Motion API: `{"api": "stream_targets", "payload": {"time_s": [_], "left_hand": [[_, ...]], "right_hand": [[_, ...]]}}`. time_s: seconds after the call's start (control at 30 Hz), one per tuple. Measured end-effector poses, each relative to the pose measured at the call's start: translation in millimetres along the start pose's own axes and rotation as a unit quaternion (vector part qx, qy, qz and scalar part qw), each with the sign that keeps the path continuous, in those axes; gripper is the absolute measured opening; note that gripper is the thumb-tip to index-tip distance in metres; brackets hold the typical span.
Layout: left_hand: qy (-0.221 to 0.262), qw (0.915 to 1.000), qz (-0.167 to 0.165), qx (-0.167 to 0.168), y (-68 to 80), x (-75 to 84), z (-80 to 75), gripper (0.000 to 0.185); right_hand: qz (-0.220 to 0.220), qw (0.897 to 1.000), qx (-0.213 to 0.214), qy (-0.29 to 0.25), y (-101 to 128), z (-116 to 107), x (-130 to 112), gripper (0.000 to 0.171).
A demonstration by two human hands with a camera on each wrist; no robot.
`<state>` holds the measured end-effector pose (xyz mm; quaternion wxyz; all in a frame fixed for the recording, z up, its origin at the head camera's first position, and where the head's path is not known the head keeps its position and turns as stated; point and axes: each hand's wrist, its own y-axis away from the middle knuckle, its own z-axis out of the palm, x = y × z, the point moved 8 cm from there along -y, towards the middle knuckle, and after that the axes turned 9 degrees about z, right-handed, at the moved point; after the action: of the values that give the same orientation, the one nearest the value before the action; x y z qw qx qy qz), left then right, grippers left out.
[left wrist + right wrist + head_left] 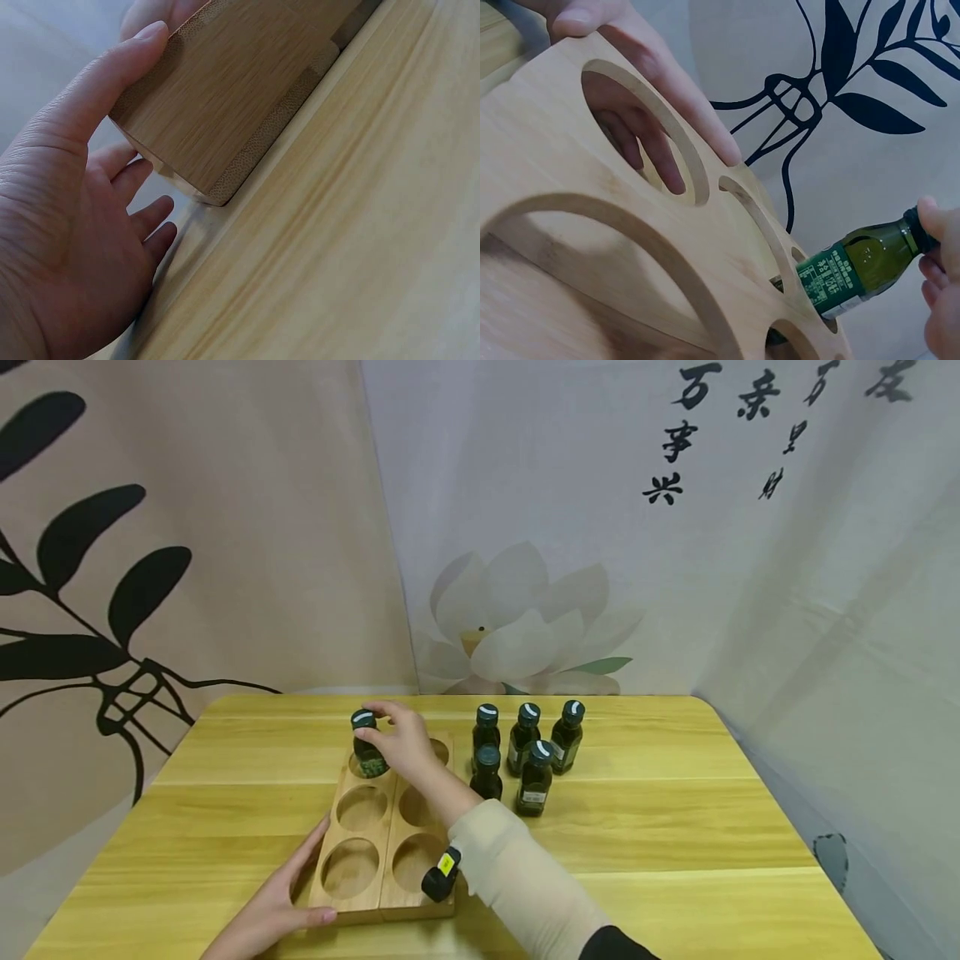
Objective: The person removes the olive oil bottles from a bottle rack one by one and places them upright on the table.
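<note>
A wooden rack [416, 912] with two rows of round holes lies on the table. My right hand [405, 745] pinches a small green glass bottle [371, 756] by its dark cap, over the far left hole. In the right wrist view, the bottle [847, 277] leans with its labelled lower part inside the hole. At the near left corner, my left hand [281, 897] grips the rack, thumb against the near end and index finger along the left side. The left wrist view shows its other fingers [154, 225] hanging loosely beside the rack [240, 97].
Several similar dark-capped bottles [535, 781] stand upright on the table [637, 860], to the right of the rack. My right forearm crosses over the rack's right side, with a black wrist camera [442, 875] on it. A printed cloth [285, 527] hangs behind the table.
</note>
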<state>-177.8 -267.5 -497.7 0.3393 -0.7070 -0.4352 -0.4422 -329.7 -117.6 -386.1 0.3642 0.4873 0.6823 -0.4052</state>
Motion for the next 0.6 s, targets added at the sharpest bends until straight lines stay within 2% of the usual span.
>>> {"api": "stream_targets", "payload": {"time_s": [0.33,0.6], "left_hand": [[0.005,1.0,-0.006,-0.001,-0.2,-1.2,1.4,0.105],[-0.001,1.0,-0.001,-0.002,0.8,-2.4,1.0,0.105]], "right_hand": [[-0.003,1.0,0.015,0.018,1,-10,0,0.038],[-0.047,0.998,0.034,-0.006,2,-21,-16,0.034]]}}
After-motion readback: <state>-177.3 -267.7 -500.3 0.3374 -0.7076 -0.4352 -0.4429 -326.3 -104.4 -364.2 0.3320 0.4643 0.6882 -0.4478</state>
